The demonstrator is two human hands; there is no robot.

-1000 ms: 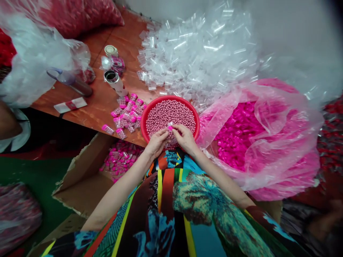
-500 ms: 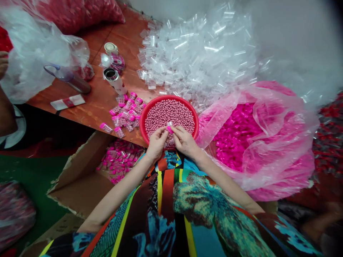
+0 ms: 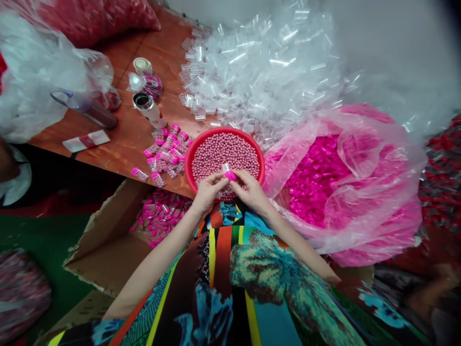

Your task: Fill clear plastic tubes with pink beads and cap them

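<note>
My left hand and my right hand meet over the near part of a red bowl full of small pink beads. Between their fingertips is a tiny clear plastic container with a bright pink cap. Both hands are closed in a pinch around it, and its clear part points away from me. The fingers partly cover it, so I cannot tell whether beads are inside. Left of the bowl lie several finished-looking, bead-filled containers with pink caps.
Behind the bowl rises a heap of clear plastic containers. A plastic bag of pink caps stands at the right. Below the table edge, a cardboard box holds more capped containers. An open flask and a bottle are at the left.
The pink cap shows more fully between my fingertips, and the clear part has tilted slightly left. The whole view has shifted a little. Both hands keep hold over the bowl.
</note>
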